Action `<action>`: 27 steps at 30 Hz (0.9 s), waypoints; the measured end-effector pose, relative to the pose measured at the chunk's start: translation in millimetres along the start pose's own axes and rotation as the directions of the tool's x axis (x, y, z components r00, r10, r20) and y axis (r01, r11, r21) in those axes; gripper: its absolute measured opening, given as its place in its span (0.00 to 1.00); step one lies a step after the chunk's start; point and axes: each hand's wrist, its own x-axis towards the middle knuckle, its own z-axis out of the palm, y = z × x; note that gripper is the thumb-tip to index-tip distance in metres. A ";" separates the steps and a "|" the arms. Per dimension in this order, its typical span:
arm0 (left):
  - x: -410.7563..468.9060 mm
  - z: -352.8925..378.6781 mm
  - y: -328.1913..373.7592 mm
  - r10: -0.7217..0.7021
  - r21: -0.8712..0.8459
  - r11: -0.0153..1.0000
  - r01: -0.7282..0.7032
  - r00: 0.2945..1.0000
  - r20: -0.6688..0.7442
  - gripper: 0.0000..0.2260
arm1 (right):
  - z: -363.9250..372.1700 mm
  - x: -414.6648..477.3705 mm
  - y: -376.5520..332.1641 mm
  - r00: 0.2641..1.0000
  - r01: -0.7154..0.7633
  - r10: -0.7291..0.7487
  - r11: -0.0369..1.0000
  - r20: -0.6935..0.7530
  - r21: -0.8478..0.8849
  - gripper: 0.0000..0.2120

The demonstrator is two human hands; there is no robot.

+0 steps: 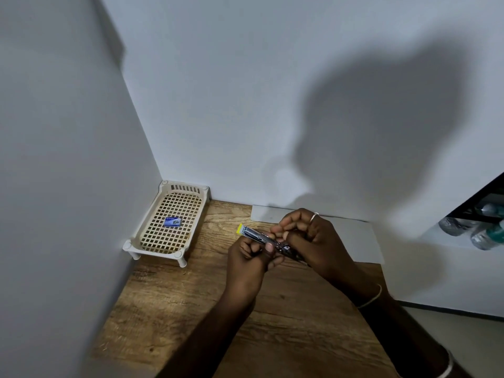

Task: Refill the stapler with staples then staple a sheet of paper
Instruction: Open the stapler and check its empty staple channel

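Metal stapler [268, 241], half-hidden, gripped by both hands [246, 264] [313, 238] above paper [362, 241].

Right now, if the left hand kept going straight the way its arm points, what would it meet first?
Probably the sheet of paper lying past the stapler it holds, then the wall; depth is hard to judge.
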 end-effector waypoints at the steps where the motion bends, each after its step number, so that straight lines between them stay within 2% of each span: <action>1: 0.1 0.2 -1.2 0.003 0.002 1.000 -0.003 1.000 -0.010 0.06 | -0.5 -0.4 -0.1 1.000 -0.002 0.002 1.000 -0.010 -0.026 0.07; 3: 1.5 0.0 -3.2 0.016 -0.008 1.000 -0.016 1.000 -0.026 0.07 | -3.2 -4.1 0.4 0.999 0.015 -0.018 0.993 -0.030 -0.117 0.05; 7: 5.3 -6.3 -5.1 0.036 -0.044 0.998 -0.038 0.998 -0.050 0.10 | -14.1 -17.9 6.1 1.000 0.024 -0.027 0.948 -0.007 -0.316 0.21; 10: 7.5 -12.8 -13.2 0.026 -0.040 0.999 -0.028 0.998 -0.051 0.12 | -16.8 -25.4 19.4 0.996 0.090 -0.082 0.831 0.039 -0.549 0.16; 13: 8.2 -17.7 -25.7 -0.001 -0.011 1.000 0.001 1.000 0.009 0.07 | -15.5 -28.8 35.3 0.993 0.114 -0.113 0.756 0.043 -0.645 0.12; 15: 8.6 -26.6 -34.4 -0.013 0.011 1.000 0.013 0.999 0.053 0.10 | -14.9 -30.1 48.3 0.994 0.107 -0.101 0.715 0.050 -0.691 0.11; 18: 11.8 -49.7 -46.9 0.057 0.168 0.983 -0.076 0.992 0.114 0.06 | -11.9 -34.9 69.4 1.000 0.022 -0.029 0.650 0.004 -0.760 0.11; 20: 13.7 -65.7 -58.6 0.090 0.322 0.939 -0.123 0.989 0.116 0.08 | -5.7 -42.8 85.4 0.999 -0.036 0.015 0.583 -0.034 -0.812 0.09; 24: 15.0 -86.0 -91.8 0.029 0.543 0.834 -0.095 0.991 0.129 0.11 | 11.5 -63.8 122.4 0.990 -0.108 0.134 0.526 -0.043 -0.844 0.09; 27: 24.0 -96.2 -111.9 0.015 0.704 0.700 -0.120 0.988 0.154 0.12 | 22.0 -72.4 148.8 0.985 -0.146 0.157 0.508 -0.075 -0.849 0.11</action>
